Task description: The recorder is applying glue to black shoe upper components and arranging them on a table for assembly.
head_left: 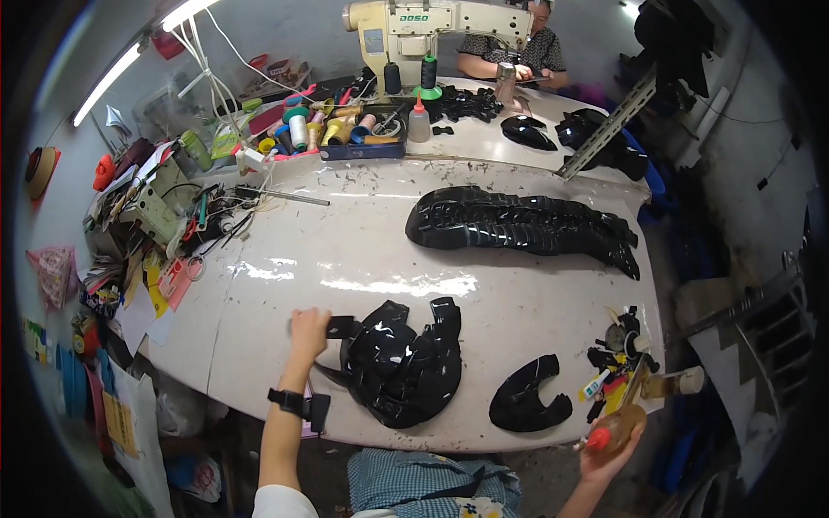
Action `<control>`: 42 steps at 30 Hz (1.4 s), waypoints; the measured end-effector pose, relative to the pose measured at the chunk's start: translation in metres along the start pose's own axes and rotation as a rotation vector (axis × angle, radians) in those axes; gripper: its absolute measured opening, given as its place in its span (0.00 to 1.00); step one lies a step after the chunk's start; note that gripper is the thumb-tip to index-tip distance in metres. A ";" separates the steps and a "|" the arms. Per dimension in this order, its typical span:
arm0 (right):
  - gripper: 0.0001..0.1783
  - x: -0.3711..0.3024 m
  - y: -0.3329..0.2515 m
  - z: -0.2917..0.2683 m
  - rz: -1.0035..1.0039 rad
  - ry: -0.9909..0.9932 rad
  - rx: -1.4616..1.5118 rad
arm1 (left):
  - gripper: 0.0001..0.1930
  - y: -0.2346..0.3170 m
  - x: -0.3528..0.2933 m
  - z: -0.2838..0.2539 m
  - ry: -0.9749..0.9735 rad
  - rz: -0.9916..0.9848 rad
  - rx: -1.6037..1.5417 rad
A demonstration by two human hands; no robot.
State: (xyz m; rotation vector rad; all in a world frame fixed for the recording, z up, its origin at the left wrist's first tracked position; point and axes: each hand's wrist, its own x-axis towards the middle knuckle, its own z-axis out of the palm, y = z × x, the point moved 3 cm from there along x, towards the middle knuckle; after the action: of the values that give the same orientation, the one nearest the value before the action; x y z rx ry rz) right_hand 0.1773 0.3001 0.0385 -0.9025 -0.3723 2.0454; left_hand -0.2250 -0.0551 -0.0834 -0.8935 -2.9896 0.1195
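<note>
My left hand point(308, 332) is closed, with a small black glossy piece point(342, 327) sticking out from its fingers. Just right of it lies a loose pile of shiny black shoe-upper pieces point(401, 371), overlapping in a rough ring. At the table's near right edge my right hand point(623, 445) is wrapped round an amber squeeze bottle point(620, 425), tilted so its red cap points left. Between the two hands, one curved black upper piece point(527, 397) lies flat. Farther back a long overlapping row of black upper pieces point(518, 223) stretches across the table.
Tools and small tubes point(617, 367) clutter the right edge beside a clear jar point(678, 382). A tray of thread spools point(363, 147) and a white bottle point(419, 123) stand behind, near a sewing machine point(432, 22). Another person point(544, 52) sits beyond it. Papers and scissors point(194, 268) crowd the left.
</note>
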 end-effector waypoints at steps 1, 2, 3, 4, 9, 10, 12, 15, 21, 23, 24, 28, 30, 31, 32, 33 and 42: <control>0.27 -0.002 0.001 0.004 -0.026 0.043 0.014 | 0.18 -0.005 -0.005 -0.013 -0.047 -0.082 0.011; 0.27 -0.001 -0.001 0.000 -0.029 0.048 0.012 | 0.17 -0.009 -0.013 -0.036 -0.095 -0.164 0.023; 0.28 0.004 -0.002 -0.003 0.023 -0.036 -0.036 | 0.16 -0.013 -0.021 -0.055 -0.063 -0.228 -0.030; 0.28 0.007 -0.001 -0.004 0.080 -0.125 -0.081 | 0.19 -0.021 -0.031 -0.064 0.039 -0.270 -0.107; 0.27 0.013 0.013 0.016 0.045 -0.135 0.015 | 0.31 0.043 -0.055 -0.114 -0.042 -0.122 -0.837; 0.27 0.015 0.017 0.021 0.073 -0.181 0.040 | 0.33 0.065 -0.062 -0.117 -0.103 -0.019 -1.053; 0.27 0.013 0.021 0.031 0.077 -0.240 -0.009 | 0.34 0.109 -0.075 -0.106 -0.313 0.126 -1.319; 0.27 0.005 0.028 0.050 0.032 -0.371 -0.002 | 0.33 0.166 -0.092 -0.115 -0.606 0.104 -1.575; 0.31 -0.013 0.025 0.066 -0.135 -0.491 -0.088 | 0.34 0.212 -0.101 -0.153 -0.646 0.262 -1.711; 0.34 -0.017 0.020 0.072 -0.197 -0.552 -0.153 | 0.35 0.214 -0.104 -0.163 -0.626 0.259 -1.675; 0.34 -0.018 0.018 0.074 -0.205 -0.550 -0.153 | 0.35 0.214 -0.105 -0.165 -0.596 0.268 -1.678; 0.35 -0.020 0.012 0.075 -0.293 -0.605 -0.222 | 0.34 0.218 -0.104 -0.176 -0.546 0.319 -1.665; 0.36 -0.019 0.012 0.075 -0.295 -0.653 -0.234 | 0.34 0.221 -0.103 -0.179 -0.535 0.386 -1.616; 0.36 -0.020 0.013 0.076 -0.305 -0.661 -0.249 | 0.34 0.222 -0.103 -0.180 -0.533 0.388 -1.615; 0.37 -0.020 0.014 0.077 -0.312 -0.671 -0.265 | 0.33 0.223 -0.103 -0.181 -0.530 0.393 -1.595; 0.37 -0.020 0.014 0.078 -0.311 -0.673 -0.264 | 0.33 0.223 -0.104 -0.182 -0.526 0.397 -1.575; 0.38 -0.020 0.011 0.087 -0.333 -0.729 -0.363 | 0.32 0.224 -0.103 -0.193 -0.484 0.432 -1.551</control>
State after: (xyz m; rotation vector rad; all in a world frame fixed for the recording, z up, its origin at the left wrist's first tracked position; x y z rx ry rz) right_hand 0.1162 0.2829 0.1017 -0.2234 -1.2293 1.9549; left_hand -0.0088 0.0879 0.0915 -1.6165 -2.6555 -2.4705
